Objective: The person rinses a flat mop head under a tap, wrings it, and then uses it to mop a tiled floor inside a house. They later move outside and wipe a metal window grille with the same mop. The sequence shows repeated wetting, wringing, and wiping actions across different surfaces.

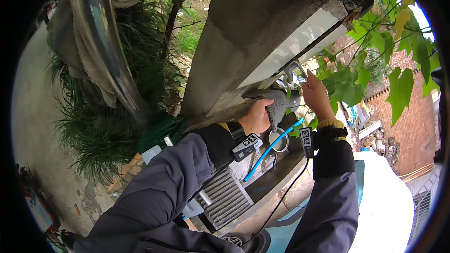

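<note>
My left hand (257, 116) grips a grey cloth (276, 103) beside the concrete wall. Up and to the right, my right hand (315, 95) is raised to a metal tap (291, 70), its fingers at the tap's handle; whether they close on it is hard to tell. Below the cloth sits a round metal cup or can (279, 140). A blue hose (263, 160) runs diagonally past it, between my two forearms. Leaves partly hide the area around the tap.
A ribbed washboard surface (225, 198) lies in the basin below my left arm. Leafy vines (351, 80) hang at the right. A curved metal rail (102, 31) with draped towels (82, 52) stands at the left. A teal vehicle (286, 230) is at the bottom.
</note>
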{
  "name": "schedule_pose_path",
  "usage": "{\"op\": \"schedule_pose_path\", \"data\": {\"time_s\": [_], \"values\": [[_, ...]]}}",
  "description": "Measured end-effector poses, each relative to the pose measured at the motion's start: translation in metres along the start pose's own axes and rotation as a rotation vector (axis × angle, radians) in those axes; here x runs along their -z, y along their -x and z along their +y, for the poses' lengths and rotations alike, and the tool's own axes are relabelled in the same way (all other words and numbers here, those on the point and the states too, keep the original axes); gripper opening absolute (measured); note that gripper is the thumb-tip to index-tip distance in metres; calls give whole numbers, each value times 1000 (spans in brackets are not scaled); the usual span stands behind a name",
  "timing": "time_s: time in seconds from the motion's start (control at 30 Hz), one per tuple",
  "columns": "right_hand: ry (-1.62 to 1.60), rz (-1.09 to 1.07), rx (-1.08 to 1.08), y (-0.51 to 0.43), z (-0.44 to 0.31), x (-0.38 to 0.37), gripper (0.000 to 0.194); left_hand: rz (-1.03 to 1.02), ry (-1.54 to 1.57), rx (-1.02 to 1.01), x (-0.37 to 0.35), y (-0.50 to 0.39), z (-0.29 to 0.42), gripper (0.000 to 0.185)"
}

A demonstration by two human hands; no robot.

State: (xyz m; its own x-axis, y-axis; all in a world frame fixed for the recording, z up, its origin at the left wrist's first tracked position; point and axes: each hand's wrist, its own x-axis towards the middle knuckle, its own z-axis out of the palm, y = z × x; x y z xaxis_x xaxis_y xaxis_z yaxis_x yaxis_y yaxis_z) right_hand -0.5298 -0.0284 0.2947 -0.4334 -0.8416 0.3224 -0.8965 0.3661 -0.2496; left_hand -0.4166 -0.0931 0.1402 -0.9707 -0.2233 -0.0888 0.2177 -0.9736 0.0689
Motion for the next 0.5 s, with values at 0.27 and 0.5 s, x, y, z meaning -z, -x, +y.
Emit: {"op": "schedule_pose_path", "data": {"time_s": [0.27,0.5], "values": [[-807,-102,-333,3,-20,9,54,-56,77,-139,1,-26,20,34],[-465,-124,-240,2,-15,10,24,-148,124,-84,-18,-44,15,35]]}}
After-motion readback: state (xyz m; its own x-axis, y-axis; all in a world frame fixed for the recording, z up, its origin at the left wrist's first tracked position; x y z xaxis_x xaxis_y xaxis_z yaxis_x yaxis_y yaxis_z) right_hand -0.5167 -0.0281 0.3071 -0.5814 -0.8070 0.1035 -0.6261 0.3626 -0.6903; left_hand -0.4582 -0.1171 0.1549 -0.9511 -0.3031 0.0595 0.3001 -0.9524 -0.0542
